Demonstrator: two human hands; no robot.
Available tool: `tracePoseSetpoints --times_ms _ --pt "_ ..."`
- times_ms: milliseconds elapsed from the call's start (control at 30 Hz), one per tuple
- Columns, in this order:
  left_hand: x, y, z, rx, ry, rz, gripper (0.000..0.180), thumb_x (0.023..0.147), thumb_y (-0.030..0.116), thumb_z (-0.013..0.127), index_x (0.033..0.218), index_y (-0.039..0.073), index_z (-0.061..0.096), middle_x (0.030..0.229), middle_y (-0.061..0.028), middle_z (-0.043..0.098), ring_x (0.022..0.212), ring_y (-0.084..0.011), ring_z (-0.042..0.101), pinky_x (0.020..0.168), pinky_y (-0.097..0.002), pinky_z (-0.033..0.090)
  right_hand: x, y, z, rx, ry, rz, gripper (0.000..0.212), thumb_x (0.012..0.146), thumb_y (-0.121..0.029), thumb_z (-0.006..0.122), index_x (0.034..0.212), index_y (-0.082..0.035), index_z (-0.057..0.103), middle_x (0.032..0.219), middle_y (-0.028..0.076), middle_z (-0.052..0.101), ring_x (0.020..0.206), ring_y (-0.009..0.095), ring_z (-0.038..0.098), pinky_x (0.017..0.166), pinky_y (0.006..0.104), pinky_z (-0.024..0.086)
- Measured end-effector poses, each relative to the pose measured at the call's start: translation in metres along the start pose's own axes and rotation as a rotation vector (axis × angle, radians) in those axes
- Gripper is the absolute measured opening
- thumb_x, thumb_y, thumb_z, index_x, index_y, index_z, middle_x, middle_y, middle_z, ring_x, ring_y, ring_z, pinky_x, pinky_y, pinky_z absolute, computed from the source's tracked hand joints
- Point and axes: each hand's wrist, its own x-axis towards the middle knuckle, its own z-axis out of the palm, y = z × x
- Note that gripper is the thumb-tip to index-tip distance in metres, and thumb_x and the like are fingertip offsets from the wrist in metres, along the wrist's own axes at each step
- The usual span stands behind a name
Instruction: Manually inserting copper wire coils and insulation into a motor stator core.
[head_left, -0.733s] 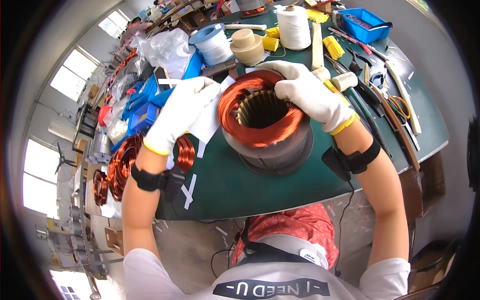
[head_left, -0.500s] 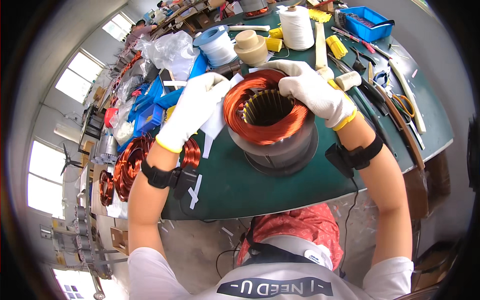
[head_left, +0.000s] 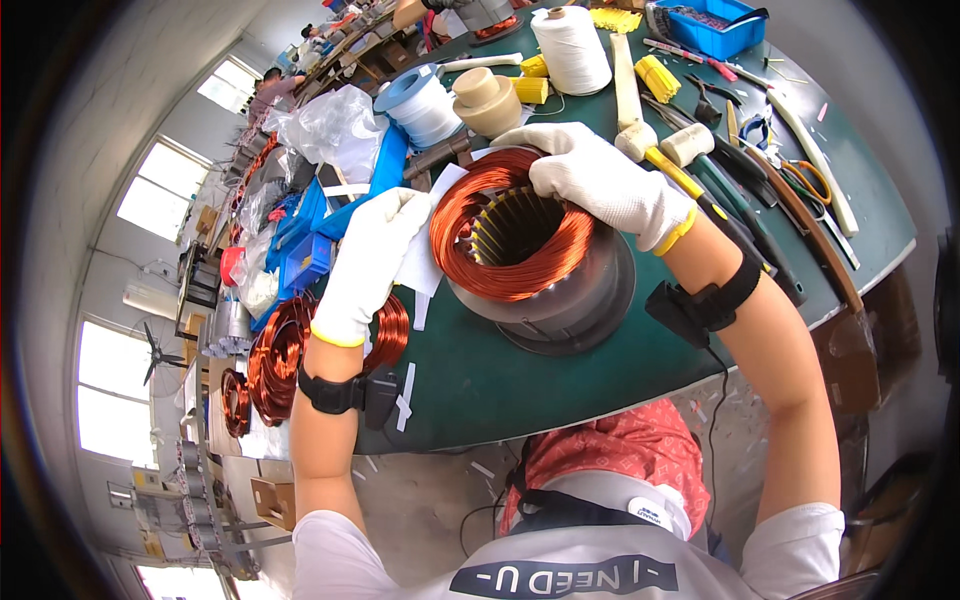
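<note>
A motor stator (head_left: 560, 318) in a grey metal housing stands on the green table before me. Its copper winding (head_left: 505, 280) forms a thick ring around the slotted bore, where yellow insulation strips show. My right hand (head_left: 600, 185), in a white glove, curls its fingers over the far right part of this ring. At the ring's left side, my left hand (head_left: 370, 255), also gloved, is closed with its fingertips pinched. Whatever it may hold is too small to make out. White paper sheets (head_left: 420, 265) lie between that hand and the stator.
Loose copper coils (head_left: 280, 360) lie left of my forearm. Behind the stator are a blue spool (head_left: 415, 95), a beige stepped piece (head_left: 487, 103) and a white thread cone (head_left: 572, 55). Mallets (head_left: 688, 146), scissors (head_left: 808, 185) and a blue bin (head_left: 712, 32) occupy the right side.
My left hand has come slightly nearer to me along the ring's left side, fingers still pinched. My right hand stays on the winding. The whole view has shifted a little.
</note>
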Motion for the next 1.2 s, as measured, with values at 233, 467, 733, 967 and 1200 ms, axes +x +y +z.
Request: tracePoseSetpoints --times_ms 233,467,733,967,1200 --pt "0.004 -0.028 0.008 -0.327 0.019 0.007 0.018 0.098 0.017 0.058 0.106 0.001 0.062 0.090 0.0017 0.061 0.077 -0.0046 0.055 0.070 -0.0208 0.047 0.002 0.010 -0.004 -0.003 0.007 -0.034 0.053 0.074 -0.006 0.048 0.124 0.006 0.060 0.089 0.004 0.062 0.073 0.008 0.051 0.067 0.0216 0.046" --pt "0.005 -0.014 0.008 0.153 0.166 0.098 0.021 0.098 0.019 0.057 0.102 -0.001 0.064 0.087 0.0005 0.061 0.075 -0.0047 0.051 0.069 -0.0217 0.043 0.010 0.018 -0.006 -0.074 -0.020 -0.078 0.049 0.075 -0.005 0.049 0.120 0.005 0.062 0.100 0.007 0.066 0.087 0.010 0.058 0.080 0.0232 0.049" --pt "0.003 -0.001 -0.003 0.027 -0.019 0.041 0.022 0.097 0.024 0.060 0.096 0.003 0.065 0.078 0.0061 0.055 0.064 -0.0007 0.039 0.056 -0.0192 0.033 0.008 0.017 -0.004 -0.212 0.021 -0.096 0.046 0.078 -0.021 0.053 0.115 0.004 0.065 0.098 0.019 0.068 0.091 0.024 0.065 0.087 0.0317 0.050" --pt "0.003 0.007 0.011 -0.109 0.020 -0.019 0.025 0.097 0.023 0.059 0.098 -0.001 0.066 0.077 0.0040 0.058 0.065 -0.0018 0.046 0.058 -0.0202 0.038 0.003 0.013 -0.008 -0.053 0.005 -0.037 0.052 0.074 -0.008 0.049 0.123 0.004 0.061 0.091 0.004 0.063 0.076 0.009 0.053 0.071 0.0227 0.047" --pt "0.012 0.038 0.013 0.374 -0.014 0.029 0.024 0.098 0.021 0.057 0.097 -0.002 0.065 0.085 0.0019 0.058 0.076 -0.0049 0.047 0.069 -0.0229 0.041 0.001 0.000 -0.003 0.012 0.093 0.089 0.030 0.092 -0.022 0.049 0.104 0.001 0.065 0.076 0.007 0.057 0.067 0.014 0.055 0.066 0.0289 0.048"
